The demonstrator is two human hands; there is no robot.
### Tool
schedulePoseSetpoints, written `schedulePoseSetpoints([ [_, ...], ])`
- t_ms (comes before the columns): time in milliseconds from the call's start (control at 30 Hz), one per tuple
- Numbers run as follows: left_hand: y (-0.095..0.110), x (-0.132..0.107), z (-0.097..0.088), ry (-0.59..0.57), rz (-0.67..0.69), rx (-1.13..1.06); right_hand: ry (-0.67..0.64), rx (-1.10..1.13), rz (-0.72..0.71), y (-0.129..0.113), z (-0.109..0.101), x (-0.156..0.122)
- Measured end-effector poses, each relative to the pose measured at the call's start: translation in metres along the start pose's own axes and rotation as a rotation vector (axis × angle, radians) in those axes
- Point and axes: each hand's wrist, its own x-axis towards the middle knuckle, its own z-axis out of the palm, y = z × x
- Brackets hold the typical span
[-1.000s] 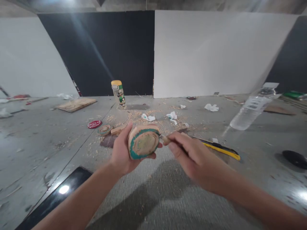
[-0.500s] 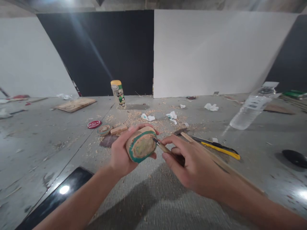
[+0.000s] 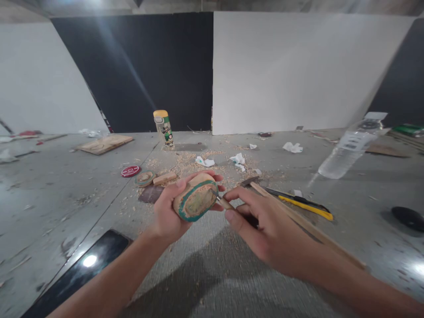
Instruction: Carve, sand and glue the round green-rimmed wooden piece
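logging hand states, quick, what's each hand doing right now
Left hand: closed around the teal-ringed wooden piece.
Right hand: closed on the slim wooden-handled tool, its tip at the piece's face.

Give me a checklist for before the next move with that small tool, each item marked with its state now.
1. Left grip secure around the rounded pale wooden block with a teal painted ring: ok.
2. Right grip holding the slim metal-tipped tool with a wooden handle: ok.
3. Tool pointed at the block's ringed face: ok.
4. Tip actually touching the wood: cannot tell.
5. Left fingertips well away from the tip: not ok, they show just past the block's edge.
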Motion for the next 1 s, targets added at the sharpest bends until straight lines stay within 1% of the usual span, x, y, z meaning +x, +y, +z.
schedulePoseSetpoints([
  [200, -0.002, 0.000, -0.001, 0.006, 0.013, 0.009, -0.041, 0.058, 0.021, 0.001, 0.000, 0.000],
  [500, -0.006, -0.001, -0.004, -0.014, 0.009, 0.025, -0.053, 0.104, 0.047, 0.002, 0.001, -0.001],
  [700, -0.005, -0.002, -0.005, -0.016, 0.026, 0.094, -0.103, 0.103, 0.080, 0.000, -0.006, 0.002],
  [800, -0.007, -0.004, -0.003, 0.017, 0.027, 0.143, -0.120, 0.140, 0.124, 0.000, -0.007, 0.005],
  [867, -0.009, -0.005, -0.002, 0.053, 0.019, 0.134, -0.123, 0.203, 0.166, 0.001, -0.003, 0.005],
  [933, -0.012, -0.005, 0.000, 0.097, 0.015, 0.113, -0.092, 0.289, 0.182, 0.004, 0.005, 0.004],
  [1000, -0.014, -0.006, 0.002, 0.143, 0.017, 0.099, -0.039, 0.343, 0.168, 0.006, 0.013, 0.002],
])
